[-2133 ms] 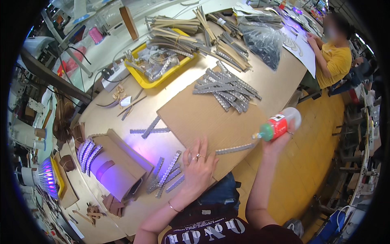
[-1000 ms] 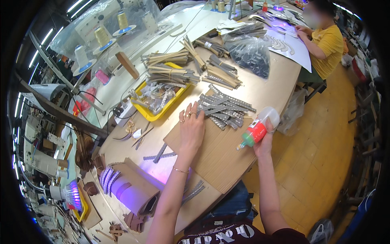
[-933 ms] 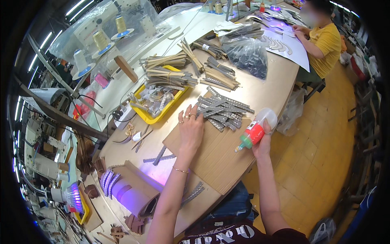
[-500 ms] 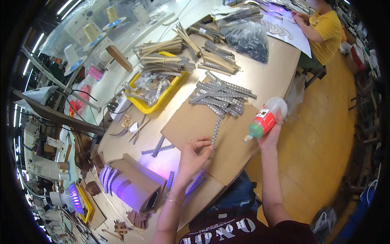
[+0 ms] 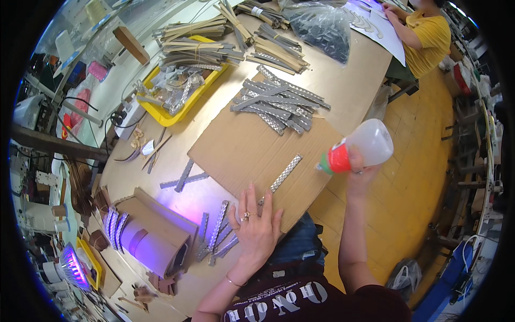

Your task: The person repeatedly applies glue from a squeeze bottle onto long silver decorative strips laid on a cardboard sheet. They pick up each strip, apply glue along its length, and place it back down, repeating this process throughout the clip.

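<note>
My left hand (image 5: 256,228) lies with fingers spread over the near edge of a brown cardboard sheet (image 5: 230,155). Just past its fingertips, a silvery braided strip (image 5: 287,173) rests flat on the cardboard; the fingers partly cover its lower end. In my right hand (image 5: 362,180) is a clear squeeze bottle (image 5: 373,140) with a red label and green top, tipped so its nozzle points left over the cardboard's right edge. A heap of similar grey and braided strips (image 5: 279,104) sits on the sheet's far end. Several more strips (image 5: 217,228) lie left of my left hand.
A yellow tray (image 5: 170,119) with wrapped pieces stands far left, with strip bundles (image 5: 196,51) behind it. A curved brown form (image 5: 155,244) and a glowing purple lamp (image 5: 74,265) are near left. A plastic bag (image 5: 319,32) and a person in yellow (image 5: 426,40) are beyond.
My left hand has let go of the braided strip and drawn back toward me, its fingers now spread. The strip lies apart from the heap. The bottle has tilted closer to level.
</note>
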Action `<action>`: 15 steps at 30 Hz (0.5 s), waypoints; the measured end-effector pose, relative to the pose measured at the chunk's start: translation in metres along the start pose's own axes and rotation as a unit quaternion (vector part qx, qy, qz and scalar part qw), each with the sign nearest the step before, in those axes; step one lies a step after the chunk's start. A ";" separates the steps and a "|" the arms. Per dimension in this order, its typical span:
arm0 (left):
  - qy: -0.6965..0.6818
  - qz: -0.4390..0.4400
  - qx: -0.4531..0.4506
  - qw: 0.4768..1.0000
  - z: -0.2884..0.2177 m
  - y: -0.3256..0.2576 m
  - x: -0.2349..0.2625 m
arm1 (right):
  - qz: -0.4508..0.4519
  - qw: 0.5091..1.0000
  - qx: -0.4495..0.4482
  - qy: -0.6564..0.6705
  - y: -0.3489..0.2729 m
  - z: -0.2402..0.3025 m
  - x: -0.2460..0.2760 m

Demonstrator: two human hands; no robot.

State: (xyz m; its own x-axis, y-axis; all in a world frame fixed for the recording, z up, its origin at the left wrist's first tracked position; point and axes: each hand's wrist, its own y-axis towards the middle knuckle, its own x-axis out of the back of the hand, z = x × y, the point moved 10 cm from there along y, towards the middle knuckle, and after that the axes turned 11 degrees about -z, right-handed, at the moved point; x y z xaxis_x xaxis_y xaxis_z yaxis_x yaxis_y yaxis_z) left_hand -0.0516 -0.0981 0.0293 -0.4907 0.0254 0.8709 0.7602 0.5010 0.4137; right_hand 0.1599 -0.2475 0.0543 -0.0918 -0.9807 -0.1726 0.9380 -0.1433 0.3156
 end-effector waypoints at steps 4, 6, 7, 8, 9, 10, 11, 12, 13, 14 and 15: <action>0.020 0.041 0.023 0.999 0.004 -0.009 0.002 | 0.064 0.995 0.048 -0.056 -0.003 0.002 -0.036; 0.026 0.052 0.028 0.998 0.005 -0.015 0.007 | 0.105 0.981 0.100 -0.132 -0.006 0.002 -0.049; 0.027 0.052 0.028 0.998 0.005 -0.018 0.011 | 0.110 0.979 0.105 -0.133 -0.006 -0.001 -0.051; 0.023 0.048 0.030 0.998 0.007 -0.019 0.014 | 0.111 0.978 0.120 -0.128 -0.007 -0.001 -0.052; 0.022 0.039 0.026 0.999 0.008 -0.018 0.016 | 0.118 0.974 0.136 -0.138 -0.010 -0.003 -0.053; 0.016 0.025 0.024 0.999 0.010 -0.016 0.017 | 0.098 0.982 0.120 -0.106 -0.009 -0.007 -0.048; 0.010 0.004 0.017 1.000 0.011 -0.013 0.019 | 0.084 0.987 0.105 -0.090 -0.008 -0.012 -0.044; 0.000 0.005 0.021 1.000 0.013 -0.009 0.014 | 0.069 0.991 0.091 -0.075 -0.006 -0.016 -0.039; -0.010 -0.001 0.020 1.000 0.015 -0.004 0.009 | 0.049 0.992 0.089 -0.072 -0.004 -0.019 -0.033; -0.020 -0.009 0.019 1.000 0.017 0.003 0.005 | 0.028 0.993 0.087 -0.068 -0.002 -0.021 -0.027; -0.022 -0.022 0.000 1.000 0.015 0.009 0.001 | 0.003 0.995 0.082 -0.065 0.000 -0.022 -0.019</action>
State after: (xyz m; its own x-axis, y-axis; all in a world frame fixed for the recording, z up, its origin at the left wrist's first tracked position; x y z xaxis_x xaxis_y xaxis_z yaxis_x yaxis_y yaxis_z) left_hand -0.0517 -0.0804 0.0304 -0.5416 0.0410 0.8396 0.7379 0.5016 0.4515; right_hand 0.1694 -0.2257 0.0369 -0.1390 -0.9889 -0.0527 0.8720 -0.1475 0.4667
